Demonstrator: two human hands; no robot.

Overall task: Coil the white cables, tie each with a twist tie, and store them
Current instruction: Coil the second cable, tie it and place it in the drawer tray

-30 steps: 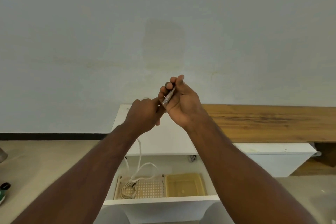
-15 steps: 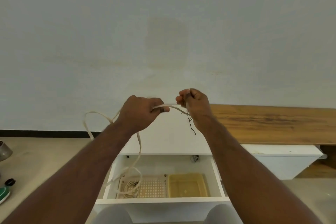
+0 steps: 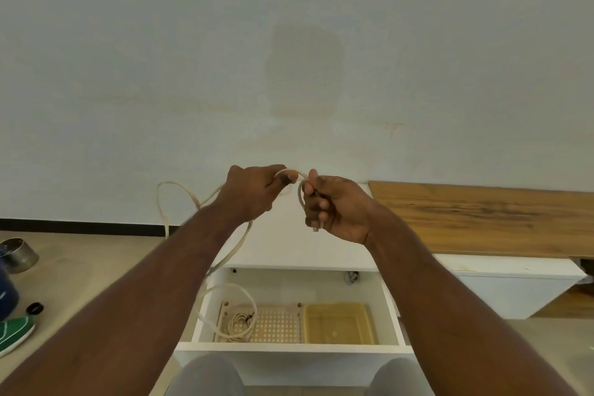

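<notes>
A slack loop of the white cable [image 3: 167,202] is trailed out leftward. The cable is pinched by the left hand [image 3: 254,191]; its end is clamped in the right hand's [image 3: 334,209] curled fingers. Coiling is judged begun; another loop must be gathered.

Both forearms reach forward and upward, converging at chest height; the left hand [image 3: 257,191] is fisted, knuckles up, thumb pressed against the forefinger; the right hand [image 3: 334,207] sits just beside it, palm turned leftward, fingers curled inward; both wrists are bare.
</notes>
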